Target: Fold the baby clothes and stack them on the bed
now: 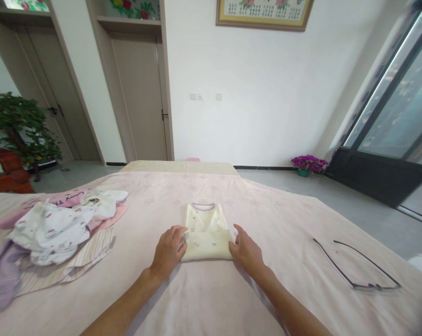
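A small pale yellow shirt (208, 245) lies on the bed cover in front of me. Its lower part is folded up over the body, and the neckline with lilac trim points away from me. Along the left edge of the fold rests my left hand (169, 249), thumb and index finger apart. My right hand (248, 252) is at the opposite edge, its thumb touching the cloth and its index finger raised away from it. Both hands look open. The undersides of the fingers are partly hidden.
The pink patterned bed cover (155, 298) spreads under everything. To the left is a loose heap of small clothes (57, 228), white, pink, striped and lilac. Black-framed glasses (375, 286) lie unfolded on the right. A purple flower pot (303, 172) stands on the floor beyond.
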{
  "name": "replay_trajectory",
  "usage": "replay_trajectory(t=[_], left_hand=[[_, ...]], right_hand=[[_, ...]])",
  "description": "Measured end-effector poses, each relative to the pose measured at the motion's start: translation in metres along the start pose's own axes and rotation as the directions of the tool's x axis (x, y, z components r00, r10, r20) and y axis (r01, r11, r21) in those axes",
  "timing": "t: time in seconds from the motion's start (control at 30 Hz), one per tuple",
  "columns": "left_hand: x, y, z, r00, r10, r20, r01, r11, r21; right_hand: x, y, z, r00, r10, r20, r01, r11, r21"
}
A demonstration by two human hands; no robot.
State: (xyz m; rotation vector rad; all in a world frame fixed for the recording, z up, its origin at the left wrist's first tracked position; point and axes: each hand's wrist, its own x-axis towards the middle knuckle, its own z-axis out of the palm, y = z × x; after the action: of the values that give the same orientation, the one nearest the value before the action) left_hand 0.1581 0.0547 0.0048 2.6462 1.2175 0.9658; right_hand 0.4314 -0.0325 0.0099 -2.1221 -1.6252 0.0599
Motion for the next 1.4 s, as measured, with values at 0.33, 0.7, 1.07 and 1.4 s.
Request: replay_trajectory(t=[0.33,0.7,1.07,1.4], left_hand=[[-0.008,-0.029,-0.016,0.865,0.339,0.37,-0.3,0.94,-0.16],[0.0,-0.017,-0.003,0.952,0.286,0.111,-0.271,0.953,-0.133],[0.002,-0.012,-0.012,0.967,0.161,0.198,-0.075,0.921,-0.382],[0.074,-0.026,0.016,0.919,-0.357,0.168,0.391,0.884,-0.257]], right_hand=[[0.0,0.014,-0.034,0.887,-0.411,0.208,0.405,0.911,0.073],[-0.012,0.014,-0.035,0.843,-0.522,0.13,0.523,0.852,0.03],[0.011,0.027,-0.008,0.857,-0.514,-0.043,0.493,0.79,0.364],[0.085,-0.005,0.026,0.999,0.033,-0.025,-0.019,0.895,0.445]])
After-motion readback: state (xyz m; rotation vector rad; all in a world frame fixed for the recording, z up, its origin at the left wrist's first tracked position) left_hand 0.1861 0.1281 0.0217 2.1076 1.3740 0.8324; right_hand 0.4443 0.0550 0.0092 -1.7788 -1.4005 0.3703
